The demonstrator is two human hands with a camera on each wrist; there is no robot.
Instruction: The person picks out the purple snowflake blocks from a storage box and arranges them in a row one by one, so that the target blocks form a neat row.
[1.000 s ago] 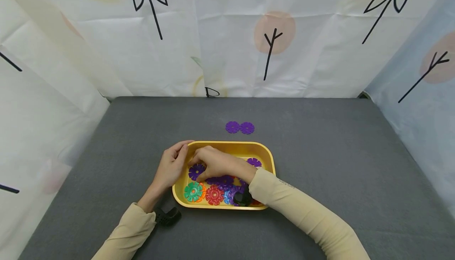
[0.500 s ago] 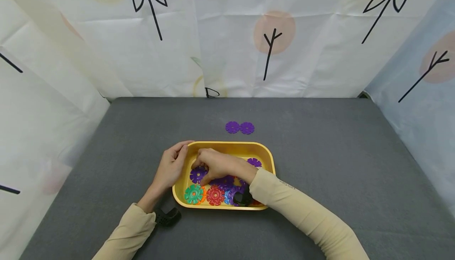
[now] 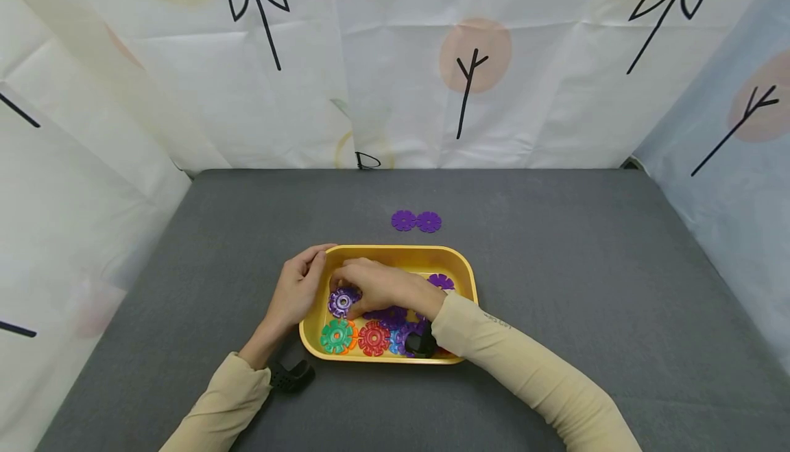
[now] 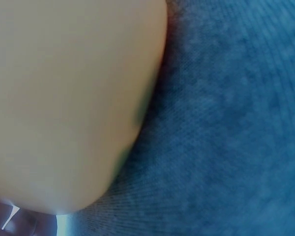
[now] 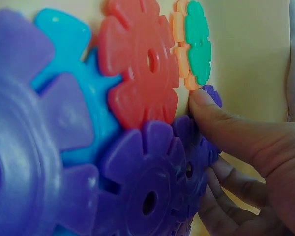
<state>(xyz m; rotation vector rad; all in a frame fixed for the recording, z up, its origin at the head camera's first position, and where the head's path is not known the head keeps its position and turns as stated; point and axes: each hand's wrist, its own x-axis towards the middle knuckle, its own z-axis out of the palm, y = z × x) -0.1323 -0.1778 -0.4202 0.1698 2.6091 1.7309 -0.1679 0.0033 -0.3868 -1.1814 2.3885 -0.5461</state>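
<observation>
A yellow tray (image 3: 395,255) holds several flower-shaped plastic discs. At its left end my left hand (image 3: 297,289) grips the rim, fingers along the outside and thumb near the corner. My right hand (image 3: 376,283) reaches inside the tray and pinches a purple disc (image 3: 343,302) between thumb and fingers. In the right wrist view the thumb (image 5: 226,123) lies on one side of the purple pieces with the fingers on the other. A green disc (image 3: 336,336) and a red disc (image 3: 373,339) lie along the near side. The left wrist view shows mostly blurred skin and grey cloth.
Behind the tray, two purple discs (image 3: 416,221) lie joined side by side on the grey table (image 3: 555,267). A white printed cloth (image 3: 395,95) hangs along the back edge. Another purple disc (image 3: 441,282) sits near the tray's right end.
The purple disc at my right fingertips has shifted slightly and now catches the light. The right hand has moved only a little within the tray; the left hand has stayed at the rim.
</observation>
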